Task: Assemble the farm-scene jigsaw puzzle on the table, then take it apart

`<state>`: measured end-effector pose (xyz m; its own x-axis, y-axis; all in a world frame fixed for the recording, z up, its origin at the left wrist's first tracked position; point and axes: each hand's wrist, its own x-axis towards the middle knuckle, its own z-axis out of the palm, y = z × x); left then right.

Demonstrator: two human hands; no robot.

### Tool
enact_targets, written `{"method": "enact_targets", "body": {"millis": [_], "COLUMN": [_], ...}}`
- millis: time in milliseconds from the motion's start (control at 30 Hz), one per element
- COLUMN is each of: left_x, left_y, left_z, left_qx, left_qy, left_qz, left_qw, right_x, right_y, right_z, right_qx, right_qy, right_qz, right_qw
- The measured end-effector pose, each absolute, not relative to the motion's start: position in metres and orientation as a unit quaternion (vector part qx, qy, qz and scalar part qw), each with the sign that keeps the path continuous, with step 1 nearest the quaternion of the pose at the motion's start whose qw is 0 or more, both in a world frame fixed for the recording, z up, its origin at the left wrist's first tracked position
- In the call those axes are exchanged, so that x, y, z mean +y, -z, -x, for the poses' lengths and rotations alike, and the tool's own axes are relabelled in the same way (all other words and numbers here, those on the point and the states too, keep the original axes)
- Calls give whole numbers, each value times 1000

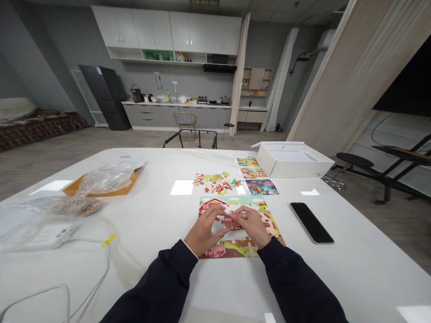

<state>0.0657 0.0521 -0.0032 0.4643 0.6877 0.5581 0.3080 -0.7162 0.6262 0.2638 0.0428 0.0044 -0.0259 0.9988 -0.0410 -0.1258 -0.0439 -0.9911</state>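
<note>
My left hand (204, 231) and my right hand (251, 224) meet over a partly assembled farm jigsaw puzzle (210, 207), which shows a red barn. Between their fingertips is a small red and orange puzzle piece (231, 222), partly hidden by my fingers. Beyond the puzzle, a loose scatter of colourful puzzle pieces (215, 183) lies on the white table (151, 166). Both sleeves are dark navy.
Printed picture cards (252, 176) and an open white box (292, 161) stand at the far right. A black smartphone (311, 223) lies to the right. A plastic bag (104, 178) rests on a brown envelope (101, 190) at the left, near white cables (89, 287).
</note>
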Motion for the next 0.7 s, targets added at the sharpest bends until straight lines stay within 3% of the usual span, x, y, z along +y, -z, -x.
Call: {"method": "enact_targets", "body": {"millis": [200, 400, 700], "left_x": [54, 83, 93], "left_y": [-1, 13, 30], "left_z": [-63, -37, -38], "left_qx": [337, 429, 462], "left_qy": [-417, -423, -357], "left_qz": [-808, -770, -782], "left_qw": [244, 208, 216], "right_x": [45, 49, 51], "right_y": [0, 5, 23], "right_z": [-266, -266, -267], "right_qx": [-478, -449, -552], "right_qy": [-560, -527, -464], "right_qz": [473, 496, 509], "right_qw": [484, 524, 470]}}
